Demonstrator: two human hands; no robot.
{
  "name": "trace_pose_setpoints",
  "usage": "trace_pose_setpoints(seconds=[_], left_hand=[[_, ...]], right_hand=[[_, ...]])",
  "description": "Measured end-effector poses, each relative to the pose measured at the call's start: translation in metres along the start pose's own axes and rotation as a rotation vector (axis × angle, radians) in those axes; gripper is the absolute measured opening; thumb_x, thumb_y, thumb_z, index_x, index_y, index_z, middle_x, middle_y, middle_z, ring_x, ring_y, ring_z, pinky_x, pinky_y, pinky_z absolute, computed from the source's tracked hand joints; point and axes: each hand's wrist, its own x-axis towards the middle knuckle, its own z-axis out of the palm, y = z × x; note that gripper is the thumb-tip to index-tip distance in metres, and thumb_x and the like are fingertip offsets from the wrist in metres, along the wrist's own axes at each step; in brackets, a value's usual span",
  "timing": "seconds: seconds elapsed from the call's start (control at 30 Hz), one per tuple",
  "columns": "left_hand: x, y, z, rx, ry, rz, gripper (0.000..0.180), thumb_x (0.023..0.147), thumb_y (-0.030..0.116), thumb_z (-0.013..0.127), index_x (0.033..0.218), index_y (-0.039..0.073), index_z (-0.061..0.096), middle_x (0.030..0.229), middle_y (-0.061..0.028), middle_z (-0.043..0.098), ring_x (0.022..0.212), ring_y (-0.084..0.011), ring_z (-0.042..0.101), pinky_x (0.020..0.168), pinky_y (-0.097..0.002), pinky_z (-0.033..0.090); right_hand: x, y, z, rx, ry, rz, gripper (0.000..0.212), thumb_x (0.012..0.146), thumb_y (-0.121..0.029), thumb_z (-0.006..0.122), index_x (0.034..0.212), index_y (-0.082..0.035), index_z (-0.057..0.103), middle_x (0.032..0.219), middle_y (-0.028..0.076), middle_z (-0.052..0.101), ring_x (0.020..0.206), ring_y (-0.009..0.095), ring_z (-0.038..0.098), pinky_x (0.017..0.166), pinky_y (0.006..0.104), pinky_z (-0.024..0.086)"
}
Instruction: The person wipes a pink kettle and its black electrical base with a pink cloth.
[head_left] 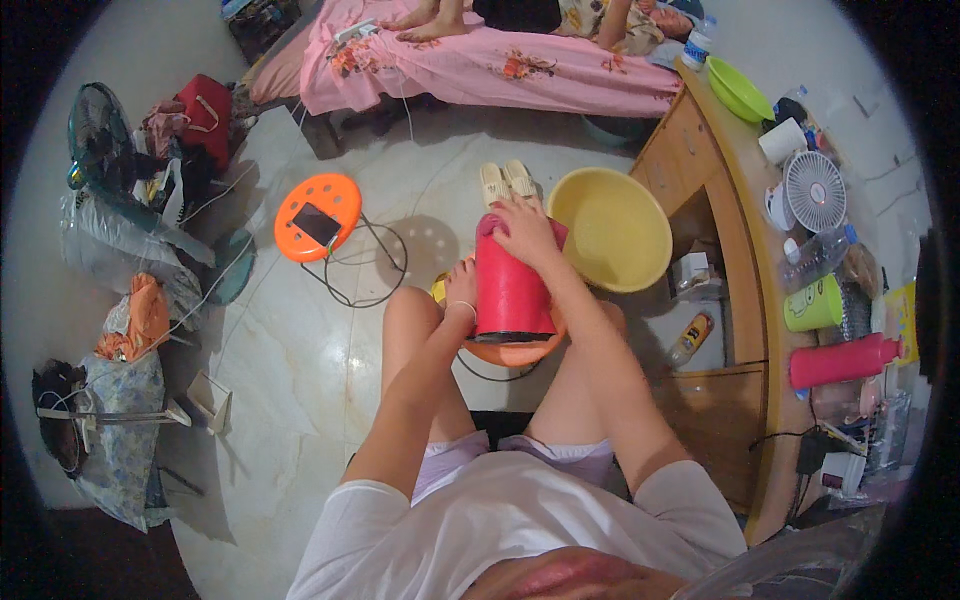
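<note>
Left hand (461, 288) is bracing the red container (513, 285) on an orange stool (515, 353), right hand (527, 235) is resting spread over a pink cloth (489, 224) at its far end, finger closure unclear; wiping is apparently under way, finished and remaining areas indistinguishable.

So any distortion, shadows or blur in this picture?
In the head view, the long wooden desk bows outward at right and black fills the corners; in the head view, the round orange stool bearing a dark phone throws a spotted shadow on the pale marbled floor; in the head view, the red, roughly cylindrical object looks clearer than the hazy grey shape at lower right.
</note>
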Motion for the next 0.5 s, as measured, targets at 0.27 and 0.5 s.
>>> trace_pose_setpoints(seconds=[0.27, 0.5], left_hand=[[-0.007, 0.014, 0.004, 0.080, 0.176, 0.065, 0.032, 0.089, 0.026, 0.049, 0.117, 0.011, 0.046, 0.113, -0.0114, 0.054, 0.104, -0.0295, 0.058, 0.082, -0.0433, 0.051], [-0.006, -0.003, 0.008, 0.075, 0.134, 0.075, 0.032, 0.091, 0.024, 0.048, 0.118, 0.008, 0.044, 0.114, -0.0136, 0.054, 0.106, -0.0308, 0.058, 0.084, -0.0432, 0.051]], right_hand=[[-0.083, -0.092, -0.022, -0.114, -0.200, -0.324, 0.029, 0.076, -0.025, 0.063, 0.099, -0.009, 0.070, 0.112, 0.003, 0.066, 0.119, 0.018, 0.053, 0.113, 0.0498, 0.024], [-0.089, -0.046, -0.030, 0.029, -0.097, -0.344, 0.033, 0.079, -0.025, 0.064, 0.109, -0.012, 0.067, 0.130, 0.006, 0.058, 0.131, 0.023, 0.044, 0.115, 0.0534, 0.019]])
